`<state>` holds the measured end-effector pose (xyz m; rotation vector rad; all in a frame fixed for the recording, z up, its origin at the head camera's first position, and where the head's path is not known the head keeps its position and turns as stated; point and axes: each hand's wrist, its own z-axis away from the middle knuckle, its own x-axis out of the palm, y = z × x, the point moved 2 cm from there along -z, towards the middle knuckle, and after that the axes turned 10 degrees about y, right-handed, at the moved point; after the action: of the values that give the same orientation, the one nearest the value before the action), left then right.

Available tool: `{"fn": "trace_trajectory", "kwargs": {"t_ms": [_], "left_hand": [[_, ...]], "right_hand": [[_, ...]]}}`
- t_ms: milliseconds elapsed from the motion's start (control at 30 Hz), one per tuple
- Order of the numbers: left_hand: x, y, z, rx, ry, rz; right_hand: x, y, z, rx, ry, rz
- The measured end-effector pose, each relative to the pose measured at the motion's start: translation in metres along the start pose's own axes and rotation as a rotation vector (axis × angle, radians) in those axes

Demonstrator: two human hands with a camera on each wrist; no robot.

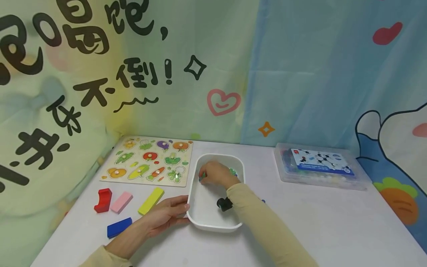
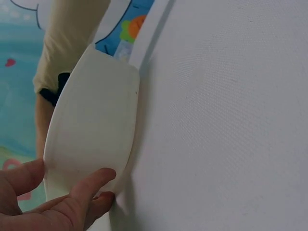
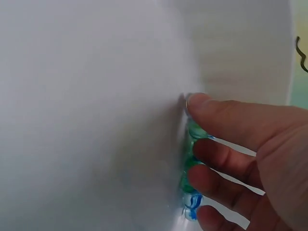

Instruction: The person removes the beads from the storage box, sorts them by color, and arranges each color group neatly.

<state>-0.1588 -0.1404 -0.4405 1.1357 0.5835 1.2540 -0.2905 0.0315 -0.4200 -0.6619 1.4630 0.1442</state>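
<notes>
A printed cloth backdrop (image 1: pixel 300 92) hangs behind your pale tabletop (image 1: pixel 317 230). At left lie a red arch block (image 1: pixel 103 200), a pink block (image 1: pixel 121 202), a blue block (image 1: pixel 119 227) and a yellow block (image 1: pixel 151 201), nearer you than the vegetable puzzle board (image 1: pixel 151 164). Your left hand (image 1: pixel 170 213) holds the white tray (image 1: pixel 207 207) by its left side, thumb at the rim. Your right hand (image 1: pixel 217 173) touches marbles (image 3: pixel 192 200) along the far-left inside; you can't tell whether it pinches any. They look hard, light, slippery: take each between thumb and fingertip. Far right sits a clear plastic case (image 1: pixel 317 181).
</notes>
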Motion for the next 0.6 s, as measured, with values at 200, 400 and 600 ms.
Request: {"fn": "trace_trajectory", "kwargs": {"t_ms": [200, 400, 600], "left_hand": [[0.001, 0.001, 0.0, 0.003, -0.004, -0.003], [0.001, 0.002, 0.0, 0.007, -0.007, 0.0], [0.0, 0.0, 0.001, 0.005, 0.006, -0.008]], "right_hand": [[0.001, -0.004, 0.0, 0.037, 0.015, 0.069], [-0.016, -0.003, 0.004, 0.03, 0.003, 0.062], [-0.053, 0.007, 0.02, -0.077, 0.035, -0.058]]}}
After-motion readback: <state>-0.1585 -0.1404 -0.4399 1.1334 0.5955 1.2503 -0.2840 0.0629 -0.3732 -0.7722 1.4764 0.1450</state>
